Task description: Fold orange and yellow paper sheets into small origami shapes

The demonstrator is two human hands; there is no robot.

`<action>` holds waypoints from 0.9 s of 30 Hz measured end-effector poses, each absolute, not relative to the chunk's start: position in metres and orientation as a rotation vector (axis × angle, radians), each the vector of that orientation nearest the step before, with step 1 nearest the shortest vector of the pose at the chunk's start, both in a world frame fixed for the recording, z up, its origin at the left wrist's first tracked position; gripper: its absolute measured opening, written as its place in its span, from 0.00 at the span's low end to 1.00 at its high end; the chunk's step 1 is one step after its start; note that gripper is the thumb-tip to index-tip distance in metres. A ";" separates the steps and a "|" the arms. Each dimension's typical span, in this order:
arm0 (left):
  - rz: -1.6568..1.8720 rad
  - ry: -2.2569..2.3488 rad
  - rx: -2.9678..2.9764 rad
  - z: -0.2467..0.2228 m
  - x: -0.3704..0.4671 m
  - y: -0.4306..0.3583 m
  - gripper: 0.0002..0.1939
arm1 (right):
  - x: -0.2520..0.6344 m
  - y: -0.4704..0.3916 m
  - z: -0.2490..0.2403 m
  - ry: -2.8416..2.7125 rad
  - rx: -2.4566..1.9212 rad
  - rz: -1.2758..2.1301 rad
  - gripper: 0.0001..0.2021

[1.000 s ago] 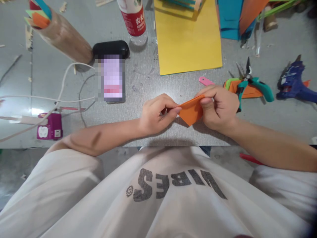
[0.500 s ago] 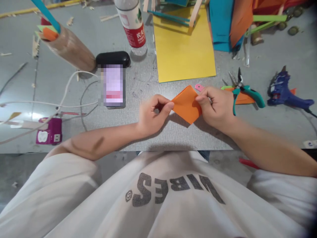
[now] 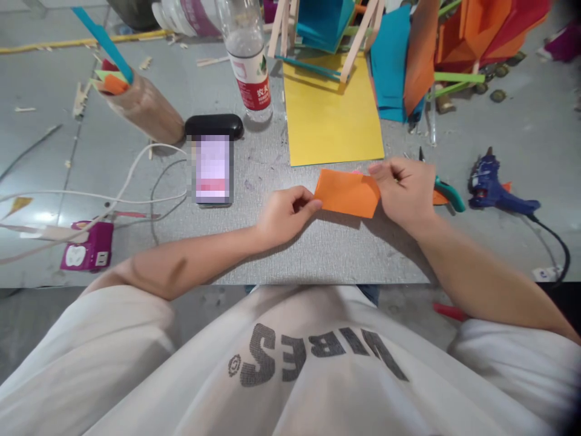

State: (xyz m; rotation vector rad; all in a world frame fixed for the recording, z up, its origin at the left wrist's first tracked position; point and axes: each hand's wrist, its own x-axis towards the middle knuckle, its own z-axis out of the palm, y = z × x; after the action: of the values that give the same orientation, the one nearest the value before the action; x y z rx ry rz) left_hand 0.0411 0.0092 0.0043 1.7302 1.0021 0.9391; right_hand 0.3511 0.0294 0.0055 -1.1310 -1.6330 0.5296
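Observation:
A piece of orange paper [image 3: 347, 194] is held between my two hands, just above the near part of the grey table. My left hand [image 3: 289, 213] pinches its left edge between thumb and fingers. At its upper right corner, my right hand [image 3: 405, 191] grips it with the thumb on top. Behind the paper's top edge a bit of something pink [image 3: 357, 172] peeks out, mostly hidden. Teal-handled pliers [image 3: 449, 192] lie just beyond my right hand, which partly covers them.
Yellow paper [image 3: 336, 130] lies ahead, under a wooden stick frame [image 3: 351, 57]. A water bottle [image 3: 249, 79], a phone [image 3: 212, 169] and a cardboard tube [image 3: 147, 109] stand or lie to the left. A blue glue gun [image 3: 497, 184] with its cord is on the right.
The orange paper has turned from a diamond-like position to a nearly level oblong between my hands. My view has shifted slightly, showing more of the table's far side.

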 end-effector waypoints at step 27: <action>0.804 0.787 1.379 0.019 0.048 -0.008 0.33 | 0.265 -0.034 0.032 -1.111 -1.169 1.543 0.30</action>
State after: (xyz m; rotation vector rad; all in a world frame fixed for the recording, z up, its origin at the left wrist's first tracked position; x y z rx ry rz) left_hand 0.0484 -0.0080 0.0189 1.3785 0.7869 0.8042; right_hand 0.2655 -0.0337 0.0321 -1.1691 -1.1110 1.5432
